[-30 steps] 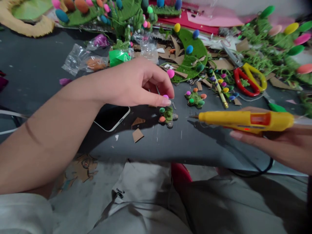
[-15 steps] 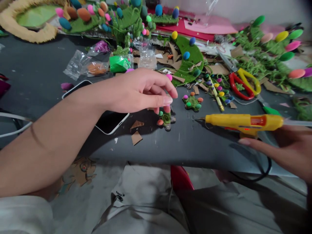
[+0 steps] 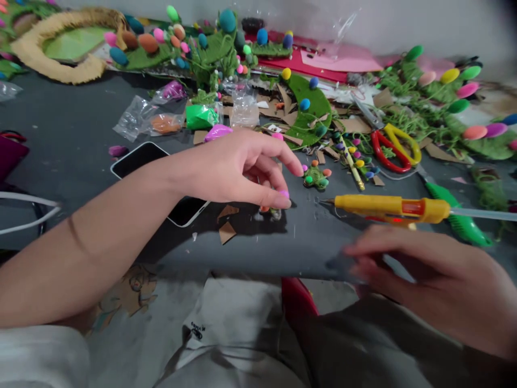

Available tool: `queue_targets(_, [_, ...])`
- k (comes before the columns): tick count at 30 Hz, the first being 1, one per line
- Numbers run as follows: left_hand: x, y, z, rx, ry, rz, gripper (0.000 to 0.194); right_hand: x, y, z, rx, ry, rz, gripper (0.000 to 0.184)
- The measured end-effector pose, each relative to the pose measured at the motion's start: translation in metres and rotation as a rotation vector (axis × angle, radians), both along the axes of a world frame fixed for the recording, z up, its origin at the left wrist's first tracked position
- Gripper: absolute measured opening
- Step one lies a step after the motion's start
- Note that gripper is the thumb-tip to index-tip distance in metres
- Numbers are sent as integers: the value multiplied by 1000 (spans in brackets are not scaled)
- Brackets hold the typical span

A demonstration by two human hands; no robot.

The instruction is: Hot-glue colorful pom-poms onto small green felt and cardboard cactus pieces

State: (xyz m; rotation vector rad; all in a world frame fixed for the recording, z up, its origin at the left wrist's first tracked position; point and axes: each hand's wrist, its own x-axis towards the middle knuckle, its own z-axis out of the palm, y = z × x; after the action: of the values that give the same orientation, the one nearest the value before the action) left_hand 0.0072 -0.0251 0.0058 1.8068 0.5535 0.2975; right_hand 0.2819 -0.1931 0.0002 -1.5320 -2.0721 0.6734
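Note:
My left hand (image 3: 238, 170) reaches over a small green yarn-wrapped piece (image 3: 276, 213) with coloured balls. Its thumb and bent fingers close around that piece, with a pink ball showing between them; the index finger stays apart. Most of the piece is hidden by the hand. My right hand (image 3: 428, 277), smeared by motion, is empty with thumb and fingers apart, in front of the yellow glue gun (image 3: 375, 207). That gun lies on the table, nozzle to the left, a clear glue stick in its back. A second small star-shaped yarn piece (image 3: 317, 177) lies beyond the left fingertips.
Under my left wrist lies a phone (image 3: 188, 211), near cardboard scraps (image 3: 226, 233). Scissors (image 3: 390, 145), a pencil (image 3: 352, 164), loose balls and a green-handled tool (image 3: 460, 215) lie right. Behind are plastic bags (image 3: 163, 124) and green felt pieces (image 3: 309, 108). A white cable (image 3: 28, 210) is left.
My right hand has let go of the glue gun and moved left and toward me. My left hand has come down onto the small yarn piece, its fingers closing around it.

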Motion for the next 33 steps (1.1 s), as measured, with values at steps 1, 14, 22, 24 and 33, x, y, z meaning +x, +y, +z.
queue_targets(1, [0, 0, 0, -4, 19, -7, 42, -13, 12, 2, -7, 65, 18, 21])
queue_targets(14, [-6, 6, 8, 80, 227, 27, 52, -64, 55, -5, 360, 46, 56, 10])
queue_targets(22, [-20, 12, 23, 380, 399, 24, 49, -47, 37, -22, 207, 63, 68, 3])
queue_targets(24, [-18, 11, 21, 425, 513, 1, 65, -48, 36, -26, 212, 61, 70, 15])
queue_targets(33, [-4, 1, 2, 504, 623, -39, 85, -56, 40, -33, 223, 64, 65, 12])
